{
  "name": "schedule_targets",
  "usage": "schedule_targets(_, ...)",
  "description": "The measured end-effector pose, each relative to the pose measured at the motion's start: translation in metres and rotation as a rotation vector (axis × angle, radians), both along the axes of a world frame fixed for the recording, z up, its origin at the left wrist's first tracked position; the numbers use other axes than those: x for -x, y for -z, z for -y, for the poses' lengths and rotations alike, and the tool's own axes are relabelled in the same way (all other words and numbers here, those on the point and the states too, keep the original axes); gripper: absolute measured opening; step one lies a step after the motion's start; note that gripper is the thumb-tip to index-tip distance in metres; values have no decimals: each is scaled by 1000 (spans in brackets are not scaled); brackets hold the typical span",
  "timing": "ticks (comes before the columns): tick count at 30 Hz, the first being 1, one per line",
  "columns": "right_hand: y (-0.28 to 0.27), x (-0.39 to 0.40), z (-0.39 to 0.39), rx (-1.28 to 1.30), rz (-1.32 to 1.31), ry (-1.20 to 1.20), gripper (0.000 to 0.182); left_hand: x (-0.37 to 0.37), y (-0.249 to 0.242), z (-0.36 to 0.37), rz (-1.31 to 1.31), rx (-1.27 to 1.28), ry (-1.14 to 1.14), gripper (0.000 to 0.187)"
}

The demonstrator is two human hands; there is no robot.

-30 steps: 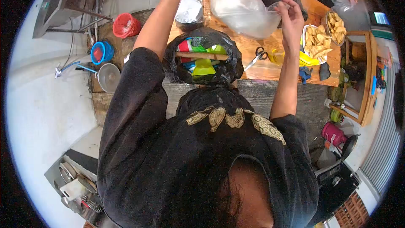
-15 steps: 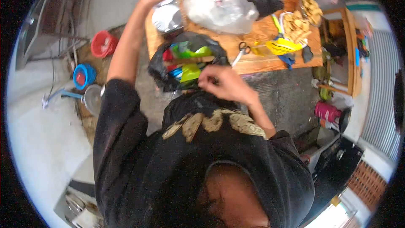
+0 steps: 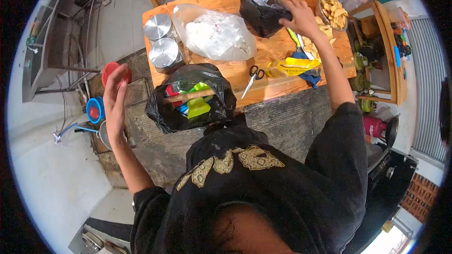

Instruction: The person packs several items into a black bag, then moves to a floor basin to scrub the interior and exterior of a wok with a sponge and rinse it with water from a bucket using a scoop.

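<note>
One open left hand is empty; the right hand is at the far black bag (grip unclear). Gentle pinching avoids tears.

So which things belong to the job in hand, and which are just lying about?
Likely in use:
black bag by the right hand
perhaps the open black bag
perhaps the clear bag

Likely just lying about:
scissors
yellow packet
chips
two lidded jars
</note>
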State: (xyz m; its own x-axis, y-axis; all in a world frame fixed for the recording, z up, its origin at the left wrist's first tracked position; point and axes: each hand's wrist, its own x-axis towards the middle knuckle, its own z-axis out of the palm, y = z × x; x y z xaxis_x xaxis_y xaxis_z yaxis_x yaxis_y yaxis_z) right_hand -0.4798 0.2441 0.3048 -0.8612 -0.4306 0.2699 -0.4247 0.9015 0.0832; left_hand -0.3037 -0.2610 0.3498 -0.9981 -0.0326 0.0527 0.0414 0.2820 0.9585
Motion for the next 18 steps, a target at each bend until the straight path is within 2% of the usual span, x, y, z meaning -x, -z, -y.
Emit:
schedule_targets(1, 13, 9, 2, -124, -1, -21, 84, -10, -3, -6, -30, 44, -28, 37)
schedule_targets(2, 22, 18, 1, -185, 84, 4, 107, -19, -6, -12, -59, 90, -67, 36)
schedule_targets(3, 31, 30, -3, -49, 94, -111, 117, -28, -4, -20, -29, -1, -133, 36)
schedule_targets(5, 47, 50, -6, 137, -3, -127, 124, -47, 5, -33, 25, 110, -261, 40)
schedule_targets(7, 55, 68, 3, 244, 148, 21, 135, -62, 17, -47, -35, 415, -322, 60)
schedule_targets(9, 76, 84, 12, 379, 128, 5, 139, -76, 18, -69, 30, 544, -421, 65)
schedule_targets(10, 99, 113, 12, 315, 354, 201, 152, -94, 33, -75, 41, 631, -464, 67)
schedule_targets(11, 93, 106, 22, 315, 401, 293, 147, -94, 47, -76, -1, 708, -497, 69)
schedule_targets(12, 107, 117, 19, 281, 409, 214, 133, -98, 46, -83, 69, 694, -531, 56)
schedule_targets(13, 117, 127, 11, 244, 413, 139, 118, -102, 51, -82, 60, 697, -506, 51)
schedule_targets(15, 114, 133, 7, 158, 514, 32, 102, -105, 65, -78, 47, 696, -447, 42)
schedule_targets(16, 112, 136, 5, 113, 562, -18, 94, -107, 69, -78, 17, 735, -466, 29)
schedule_targets(18, 133, 150, -13, 112, 502, 48, 75, -107, 71, -77, 6, 663, -490, 33)
